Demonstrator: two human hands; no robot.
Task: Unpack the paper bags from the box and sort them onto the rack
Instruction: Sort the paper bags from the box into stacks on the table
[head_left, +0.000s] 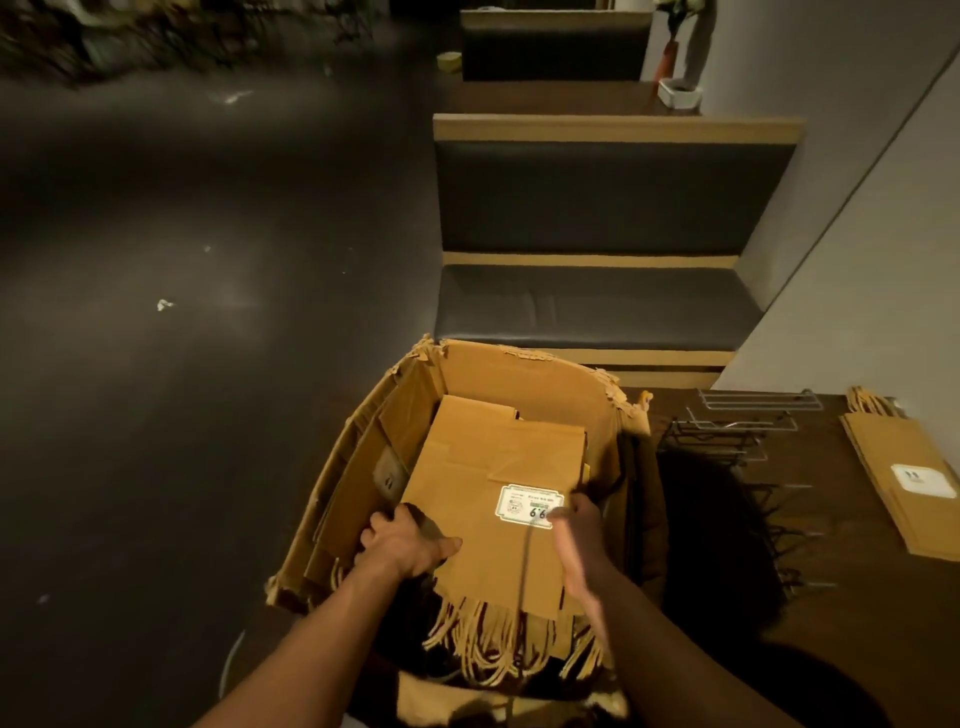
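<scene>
Lying flat in the box, one stack of paper bags, brown, folded, printed label uppermost on the top bag

Position: stack sits inside the open cardboard box, whose torn rim rises around it on the far and left sides; box stands at the left end of the dark counter

Long axis: runs from the far wall of the box toward the person; closed bottoms point away, twisted-cord handles hang over the near edge in a loose fringe

Left hand: at the near-left corner of the stack, fingers curled round the left edge, thumb lying across the top sheet; gripping the bags

Right hand: at the right edge, just beside the label, thumb on top; fingers blurred and hidden below, so grip looks likely but cannot be confirmed

Bearing on next move: stack lies directly ahead of and between both hands, each equally near, one per long side; a straight lift up and toward the body looks the natural way clear of the box walls

Destination: wire rack on the counter, to the right of the box, just beyond its right wall; right hand is the nearer to it

Also present: second pile of flat bags on the counter, farther right, past the rack, handles pointing away

Risk, judged: dangling handles may snag on the box rim
</scene>
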